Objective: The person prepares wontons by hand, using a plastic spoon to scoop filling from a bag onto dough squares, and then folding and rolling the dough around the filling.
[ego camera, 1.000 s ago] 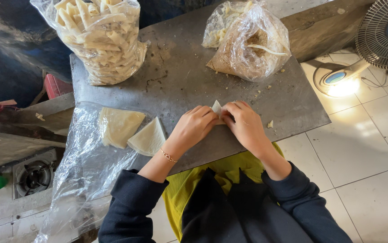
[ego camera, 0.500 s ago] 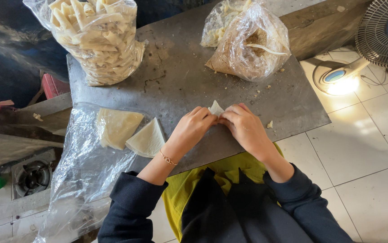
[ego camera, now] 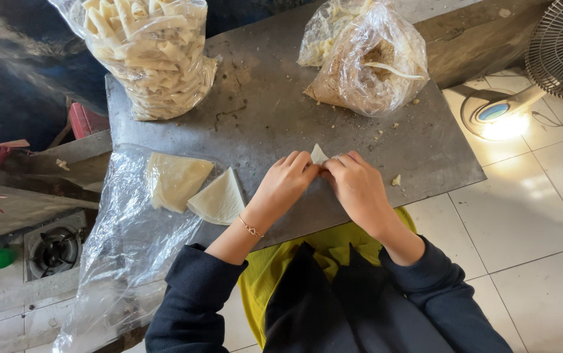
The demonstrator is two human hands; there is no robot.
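My left hand and my right hand meet at the near middle of a grey metal tabletop. Both pinch a small pale pastry wrapper, whose pointed tip sticks up between the fingertips. The rest of the wrapper is hidden under my fingers. A thin bracelet circles my left wrist. To the left, two stacks of triangular wrappers lie on a clear plastic sheet.
A clear bag of rolled pale pastries stands at the table's far left. A plastic bag of filling sits at the far right. A standing fan is on the tiled floor at right. A small gas burner sits low at left.
My hands have stayed together on the wrapper, with only small finger movements. The view has shifted slightly.
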